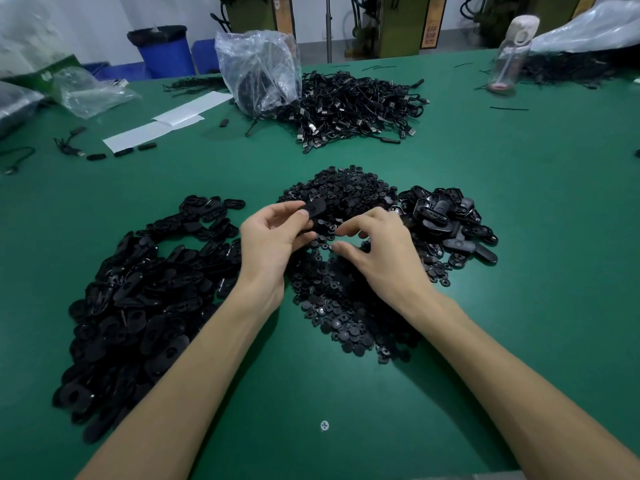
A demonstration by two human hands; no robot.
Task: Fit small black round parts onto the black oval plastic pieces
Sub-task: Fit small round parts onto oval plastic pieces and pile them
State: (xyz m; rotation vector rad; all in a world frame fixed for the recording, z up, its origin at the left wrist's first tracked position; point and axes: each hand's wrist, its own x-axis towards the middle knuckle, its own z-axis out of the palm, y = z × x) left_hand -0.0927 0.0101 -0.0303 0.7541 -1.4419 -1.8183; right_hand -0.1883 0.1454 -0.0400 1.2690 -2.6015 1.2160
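Note:
My left hand (273,237) pinches a black oval plastic piece (316,208) between thumb and fingers, just above the middle heap of small black round parts (346,303). My right hand (381,247) hovers over the same heap with its fingers curved down and spread, fingertips close to the round parts; I see nothing held in it. A large heap of black oval pieces (138,299) lies to the left. A smaller heap of oval pieces (446,220) lies to the right.
A tangle of black cables (353,105) and a clear plastic bag (259,71) sit further back on the green table (519,306). White paper sheets (166,123) lie at the back left, a clear bottle (509,53) at the back right.

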